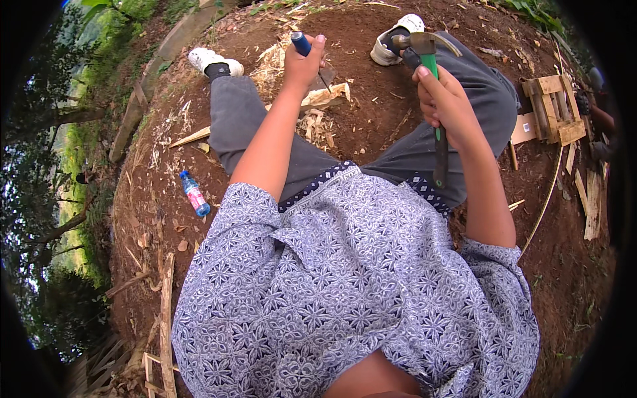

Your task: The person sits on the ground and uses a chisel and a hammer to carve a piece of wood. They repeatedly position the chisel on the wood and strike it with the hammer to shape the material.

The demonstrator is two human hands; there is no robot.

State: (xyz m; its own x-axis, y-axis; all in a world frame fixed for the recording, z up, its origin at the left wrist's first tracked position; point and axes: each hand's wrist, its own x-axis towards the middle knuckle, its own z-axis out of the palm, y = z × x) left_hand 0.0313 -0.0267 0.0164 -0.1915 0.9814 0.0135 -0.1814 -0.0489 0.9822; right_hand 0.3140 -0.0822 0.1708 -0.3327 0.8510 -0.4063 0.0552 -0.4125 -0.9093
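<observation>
Upper centre: left hand (305,65) hides mid-length of blue-handled tool (300,44); tip too small to tell whether touching the wood piece (320,99). Upper right: right hand (446,101) covers part of claw hammer's (430,64) handle. Far right: another person's arm (601,120), blurred, cut by dark rim. Lower left: wooden frame (148,371) runs off bottom edge.

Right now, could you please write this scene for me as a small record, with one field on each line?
Left hand: fingers closed around a blue-handled tool, metal shank angled down
Right hand: grips a hammer with green and black handle, head up
Below the tool: pale piece of wood; whether the tip touches it, I cannot tell
Near the wood: shavings on brown soil
Far left: bottle, blue cap, lying down
Far right: slatted wooden object
</observation>
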